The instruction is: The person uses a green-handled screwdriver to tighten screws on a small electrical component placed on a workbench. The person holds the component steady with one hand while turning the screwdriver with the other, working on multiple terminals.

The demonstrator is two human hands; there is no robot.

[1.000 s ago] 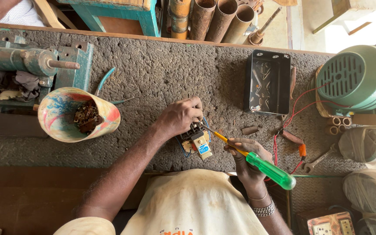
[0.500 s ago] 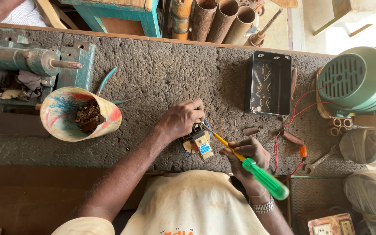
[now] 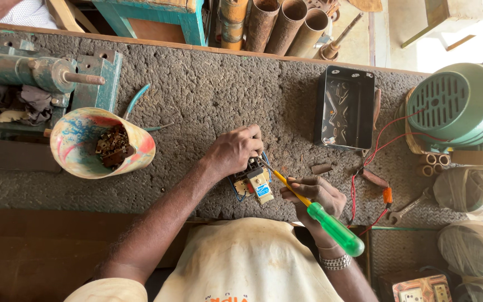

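We see our left hand (image 3: 235,151) curled down over a small electrical switch part (image 3: 252,182) that lies on the rough grey counter (image 3: 208,95), close to its near edge. The fingers (image 3: 252,137) are bent nearly closed, pinching the part's top end and pressing it onto the counter; blue wire loops out beside it.

Our right hand (image 3: 315,197) is wrapped closed around a screwdriver (image 3: 314,211) with a green handle and a yellow shank. The fingers (image 3: 300,185) close on the shank near the handle, and the tip reaches up-left to the part, just beneath our left fingertips. The green handle sticks out past the wrist, over a metal bracelet (image 3: 334,261).

Compared with half a second ago, the screwdriver's tip sits at much the same spot on the part, and the left hand keeps its grip; the right hand has shifted only slightly.

To the left stands a painted cup (image 3: 79,137) holding dark metal bits. An open black metal box (image 3: 346,109) lies farther right, with red wires (image 3: 373,151) running toward a green motor (image 3: 465,106).
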